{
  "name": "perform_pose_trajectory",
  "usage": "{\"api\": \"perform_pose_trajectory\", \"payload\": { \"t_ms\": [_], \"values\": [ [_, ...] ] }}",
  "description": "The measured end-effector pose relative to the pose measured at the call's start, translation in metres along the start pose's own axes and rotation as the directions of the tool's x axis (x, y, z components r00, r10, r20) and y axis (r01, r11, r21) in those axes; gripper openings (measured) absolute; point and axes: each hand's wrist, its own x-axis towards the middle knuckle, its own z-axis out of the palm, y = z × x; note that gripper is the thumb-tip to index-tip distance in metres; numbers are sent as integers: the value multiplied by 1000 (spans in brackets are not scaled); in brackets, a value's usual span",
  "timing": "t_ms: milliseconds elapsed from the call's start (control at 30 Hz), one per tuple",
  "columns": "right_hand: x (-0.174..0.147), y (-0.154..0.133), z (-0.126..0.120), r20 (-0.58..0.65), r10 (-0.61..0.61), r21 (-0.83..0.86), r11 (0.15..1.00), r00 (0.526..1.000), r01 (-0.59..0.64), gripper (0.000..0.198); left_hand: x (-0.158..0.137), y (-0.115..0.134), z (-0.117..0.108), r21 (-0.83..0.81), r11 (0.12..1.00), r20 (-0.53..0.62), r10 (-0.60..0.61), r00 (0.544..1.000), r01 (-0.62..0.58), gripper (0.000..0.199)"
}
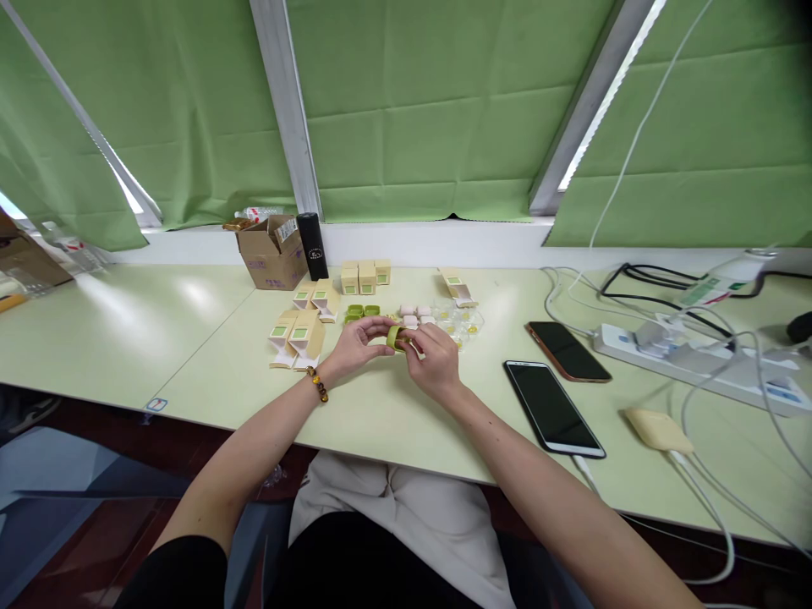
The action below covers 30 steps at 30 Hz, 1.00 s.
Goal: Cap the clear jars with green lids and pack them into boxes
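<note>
green cup (396, 338) right in the middle, folks, held up just above the desk (393, 414), squarely between the two hands! the left hand (359, 348) has it pinched, thumb below and fingers above, nearly closed on its left side. over on the other flank, the right hand (437, 359) is curled in small, fingertips up against the right side; whether they grip the rim or something inside, i cannot tell. no long axis to call here, it's a squat piece, and its mouth seems to face the right hand. so which hand is nearer? neither, both are at it! just beyond the left hand sit more green cups (362, 313); past the cup, slightly right, pale pink blocks (415, 315); and beyond the right hand, the clear cups (466, 320). cream boxes (305, 334) stand left of the left hand.
</note>
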Motion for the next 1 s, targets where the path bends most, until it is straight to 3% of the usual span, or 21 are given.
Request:
{"api": "perform_pose_trajectory", "payload": {
  "t_ms": [333,467,567,667,867,1000],
  "values": [
    [-1,4,-1,-11,-54,93,994,998,55,14,0,4,-4,100,994,1,49,999,-49,56],
    [-2,2,-4,3,3,158,987,1000,-3,30,0,7,-7,166,978,-38,132,991,-124,52],
    [-1,0,-6,5,68,199,978,998,-67,40,-1,10,-7,357,916,-92,230,969,-183,49],
    [-2,0,-3,67,113,223,967,991,-125,50,-3,15,-3,488,841,-57,298,953,-234,44],
    [-4,1,3,89,171,315,930,981,-191,41,-6,22,3,514,815,-25,324,946,-266,49],
    [1,-2,-2,39,212,350,912,977,-212,41,-7,21,-1,536,809,-102,347,932,-242,27]
  ]
}}
